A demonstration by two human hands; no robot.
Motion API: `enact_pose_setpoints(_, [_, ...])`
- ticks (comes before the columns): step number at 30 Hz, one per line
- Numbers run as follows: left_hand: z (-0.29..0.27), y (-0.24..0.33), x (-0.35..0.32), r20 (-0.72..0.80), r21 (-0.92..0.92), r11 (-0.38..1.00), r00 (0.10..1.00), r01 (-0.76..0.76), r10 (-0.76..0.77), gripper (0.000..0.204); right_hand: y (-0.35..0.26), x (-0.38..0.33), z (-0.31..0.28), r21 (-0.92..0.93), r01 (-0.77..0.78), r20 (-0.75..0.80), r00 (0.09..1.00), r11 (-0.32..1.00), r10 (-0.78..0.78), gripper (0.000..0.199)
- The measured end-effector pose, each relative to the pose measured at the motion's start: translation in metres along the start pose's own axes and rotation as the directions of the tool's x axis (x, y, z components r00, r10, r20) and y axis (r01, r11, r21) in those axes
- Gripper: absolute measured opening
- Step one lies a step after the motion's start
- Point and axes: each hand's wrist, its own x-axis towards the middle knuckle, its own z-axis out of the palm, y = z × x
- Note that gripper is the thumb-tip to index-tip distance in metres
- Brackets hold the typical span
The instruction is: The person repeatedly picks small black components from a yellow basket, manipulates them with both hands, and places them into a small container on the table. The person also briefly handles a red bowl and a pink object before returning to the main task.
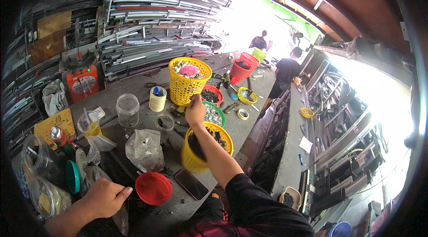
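My right arm stretches forward over the bench. My right hand (195, 112) is closed beside the lower side of a tall yellow basket (182, 86), which holds small parts and a pink piece. A thin dark line shows just above its fingers; what they grip is hidden. Under my forearm a second yellow basket (189, 159) holds black pieces. My left hand (104, 196) is closed, thumb along the fingers, left of a red round lid (154, 188). Clear plastic film (121, 219) shows below it; I cannot make out whether it is held.
Beside the right hand stand a green basket (224, 118) of silvery parts and a red basket (219, 95) of black parts. A phone (191, 184), clear jars (128, 111) and a plastic bag (146, 150) lie nearer. A person (286, 71) stands beyond the bench's right edge.
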Motion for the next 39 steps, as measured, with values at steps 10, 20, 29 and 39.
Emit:
enact_pose_setpoints(10, [0.0,0.0,0.002,0.026,0.032,0.999,1.0,0.004,-0.005,0.051,0.004,0.001,0.006,-0.152,-0.02,0.09,0.995,0.988,0.034,0.023])
enact_pose_setpoints(20, [0.001,-0.001,0.0,0.035,0.076,0.997,0.999,-0.026,0.023,0.049,0.002,0.003,0.005,-0.169,-0.018,0.065,0.997,0.985,0.029,0.03])
enact_pose_setpoints(29, [0.0,-0.003,0.0,0.044,0.067,0.998,0.999,-0.01,0.007,0.048,-0.003,-0.001,0.0,-0.143,0.039,0.071,0.997,0.989,-0.03,0.036])
enact_pose_setpoints(39, [0.0,-0.003,-0.001,0.023,0.055,0.997,0.998,-0.059,0.058,0.05,-0.002,-0.001,-0.001,-0.08,0.095,0.027,0.995,0.992,-0.093,0.03])
